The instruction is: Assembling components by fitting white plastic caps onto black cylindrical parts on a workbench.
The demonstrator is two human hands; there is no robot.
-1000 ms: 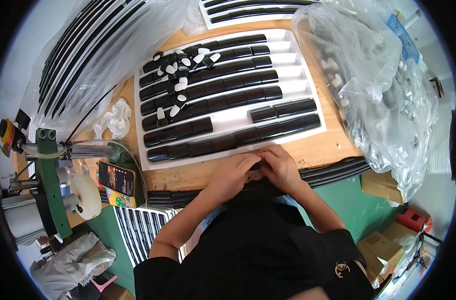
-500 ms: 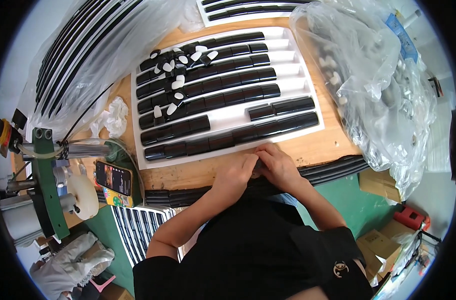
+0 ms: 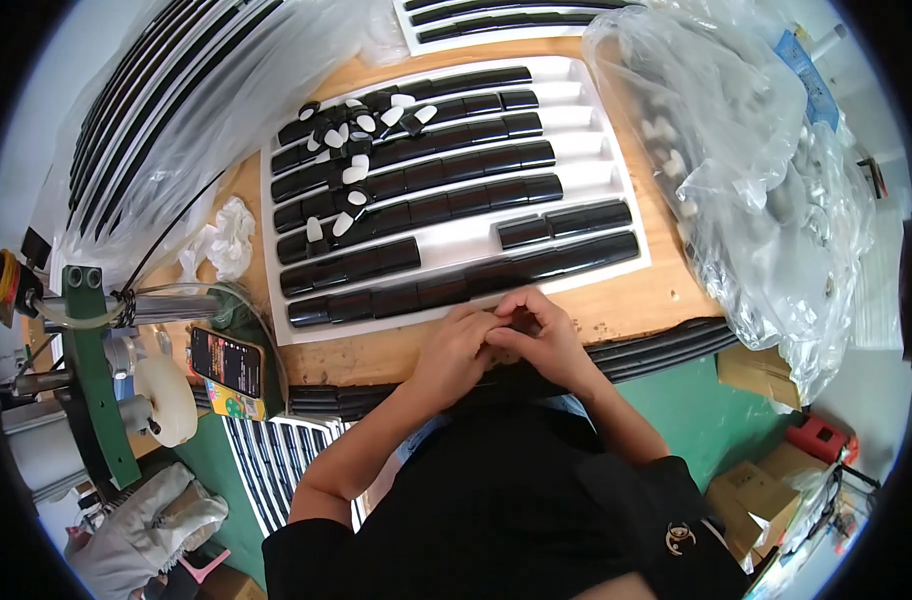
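My left hand (image 3: 452, 352) and my right hand (image 3: 548, 345) meet at the table's near edge, just below a white tray (image 3: 456, 232). The fingers of both are bent and closed. Within the curl of my right fingers shows a small black piece (image 3: 524, 321), mostly hidden. What my left fingers grip is covered by the hand. Rows of glossy black pieces (image 3: 466, 283) fill the tray's long channels, with gaps in some of them. Several small black parts with white oval pads (image 3: 356, 172) lie loose on top of the rows at the left.
Left of the tray stand a green metal bracket machine (image 3: 98, 370) and a phone (image 3: 226, 362). Crumpled white tissue (image 3: 232, 238) lies near them. A clear plastic bag (image 3: 766, 190) bulges at the right. Wrapped strips (image 3: 166, 110) lean at the far left. Cardboard boxes (image 3: 751, 500) sit on the floor.
My right fingers have lifted and curled more openly around the dark piece. My left hand has shifted slightly left. The tray and its pieces stay as they were.
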